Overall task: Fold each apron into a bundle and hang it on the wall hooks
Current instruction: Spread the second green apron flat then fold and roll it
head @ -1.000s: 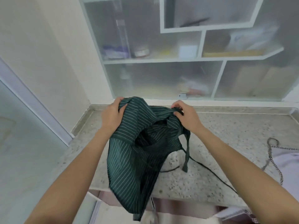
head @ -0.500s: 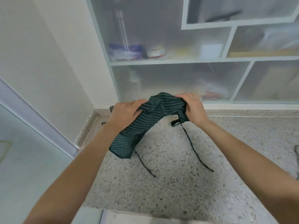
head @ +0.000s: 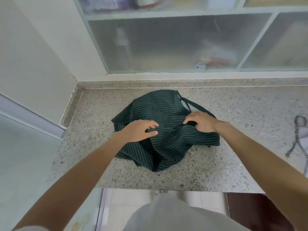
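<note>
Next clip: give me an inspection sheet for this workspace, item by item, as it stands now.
Surface: speckled stone counter, set in a wall corner.
Job's things: green striped apron lies crumpled on the counter, not yet a bundle; its strap loops at the back right. No hooks in view.
Clutter: pale cloth with a striped cord at the right edge.
Hands: left hand rests on the apron, fingers relaxed; right hand pinches a fold.
Cables: nothing seen.
Surroundings: frosted cabinet behind the counter, contents blurred.

speckled stone counter | striped apron crumpled on it
</note>
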Tool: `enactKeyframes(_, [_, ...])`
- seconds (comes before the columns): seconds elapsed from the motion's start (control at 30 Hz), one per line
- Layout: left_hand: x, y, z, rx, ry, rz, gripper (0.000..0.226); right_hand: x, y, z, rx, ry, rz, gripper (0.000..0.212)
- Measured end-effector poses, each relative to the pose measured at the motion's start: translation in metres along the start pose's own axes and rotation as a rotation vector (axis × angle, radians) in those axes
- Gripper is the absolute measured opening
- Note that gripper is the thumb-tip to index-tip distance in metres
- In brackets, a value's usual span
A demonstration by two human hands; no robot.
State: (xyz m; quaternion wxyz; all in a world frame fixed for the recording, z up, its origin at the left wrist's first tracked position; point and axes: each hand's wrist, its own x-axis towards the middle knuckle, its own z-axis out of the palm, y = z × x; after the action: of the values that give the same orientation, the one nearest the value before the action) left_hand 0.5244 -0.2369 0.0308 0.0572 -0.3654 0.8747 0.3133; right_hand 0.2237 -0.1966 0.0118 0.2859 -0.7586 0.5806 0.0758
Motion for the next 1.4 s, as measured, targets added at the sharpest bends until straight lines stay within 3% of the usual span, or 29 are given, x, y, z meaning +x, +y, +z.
enactKeyframes(0.1, [0.021,-0.028,-0.009,-0.042,0.27,-0.078,0.035,0.013,0.002,-0.005,0.069,0.201,0.033,0.044])
enactKeyframes(0.2, [0.05,-0.062,-0.014,-0.071,0.393,-0.201,0.034,0.038,0.005,-0.012,0.119,0.283,0.065,0.039])
enactKeyframes(0.4, [0.098,-0.13,-0.014,-0.107,0.344,-0.417,0.043,0.117,-0.007,-0.019,0.179,0.344,0.146,0.039])
enactKeyframes(0.6, [0.121,-0.184,-0.006,-0.114,0.202,-0.537,0.052,0.215,-0.001,-0.008,0.064,0.292,0.226,0.049])
enactKeyframes(0.73, [0.119,-0.197,-0.004,-0.166,0.226,-0.522,0.031,0.239,0.015,-0.001,-0.017,0.14,0.208,0.059])
enactKeyframes(0.83, [0.104,-0.21,-0.015,-0.051,0.504,-0.451,0.02,0.227,0.018,0.018,-0.07,0.054,0.127,0.056])
enactKeyframes(0.93, [0.091,-0.226,-0.023,0.182,0.726,-0.185,0.017,0.2,0.02,0.034,-0.052,0.056,0.064,0.051])
enactKeyframes(1.03, [0.088,-0.229,-0.024,0.142,0.496,-0.042,0.014,0.196,0.016,0.033,0.066,0.152,0.11,0.034])
enactKeyframes(1.13, [0.094,-0.228,-0.021,-0.029,0.229,-0.21,0.018,0.211,0.013,0.018,0.165,0.331,0.215,0.031])
enactKeyframes(1.2, [0.102,-0.231,-0.021,0.017,0.271,-0.28,0.029,0.221,0.013,0.005,0.126,0.324,0.324,0.04])
enactKeyframes(1.27, [0.109,-0.233,-0.022,0.088,0.253,-0.36,0.041,0.227,0.015,-0.001,0.049,0.215,0.445,0.048])
enactKeyframes(1.33, [0.113,-0.233,-0.023,0.151,0.153,-0.415,0.036,0.227,0.016,0.0,-0.015,0.168,0.469,0.043])
enactKeyframes(1.4, [0.117,-0.233,-0.026,0.183,0.104,-0.428,0.024,0.227,0.018,-0.001,-0.012,0.247,0.459,0.032])
